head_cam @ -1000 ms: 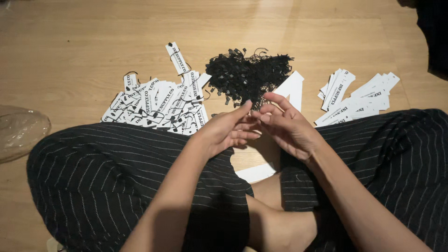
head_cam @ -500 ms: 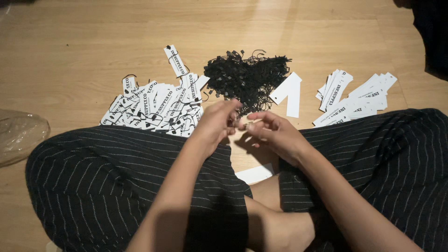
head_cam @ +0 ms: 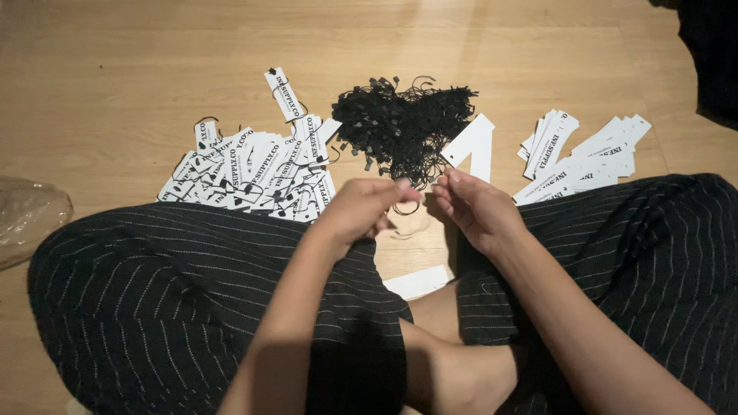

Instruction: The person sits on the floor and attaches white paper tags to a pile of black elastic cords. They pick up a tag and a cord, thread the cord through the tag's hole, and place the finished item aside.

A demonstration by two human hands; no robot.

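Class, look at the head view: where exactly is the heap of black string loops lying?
The heap of black string loops lies on the wooden floor, centre top, between the pile of strung tags and a blank white tag.

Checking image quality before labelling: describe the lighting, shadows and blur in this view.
Head view: warm, dim light brightens the wooden floor at top left; deep shadow swallows the top right corner and the striped trousers. The left hand and right hand are slightly soft; the black string pile loses detail; the white tags stay readable.
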